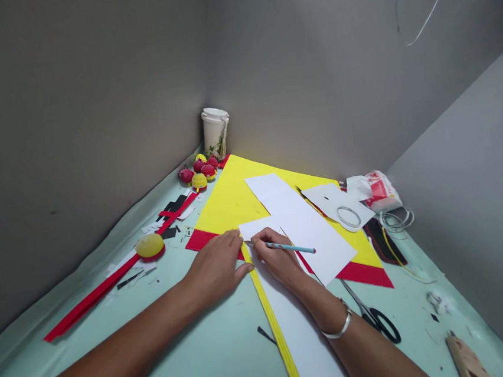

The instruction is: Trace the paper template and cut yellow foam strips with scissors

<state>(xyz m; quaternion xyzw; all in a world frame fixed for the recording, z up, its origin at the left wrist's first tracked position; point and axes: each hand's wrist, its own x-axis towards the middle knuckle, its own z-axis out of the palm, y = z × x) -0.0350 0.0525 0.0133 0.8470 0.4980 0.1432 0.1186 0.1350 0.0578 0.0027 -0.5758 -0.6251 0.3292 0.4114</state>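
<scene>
Pencil (293, 248) gripped in right hand (280, 261); left hand (214, 266) laid flat across yellow strip (273, 319). Pale green worktop (205, 350), grey walls (313, 88) behind. One cup (213, 134), one bracelet (339, 332).

Craft corner: pencil (293, 248), scissors (364, 309), yellow sheet (230, 199), black scraps (169, 233).

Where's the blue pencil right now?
Head view, just right of and below centre: the blue pencil is in the right hand, tip near the far end of the yellow strip, beside the left hand.
</scene>
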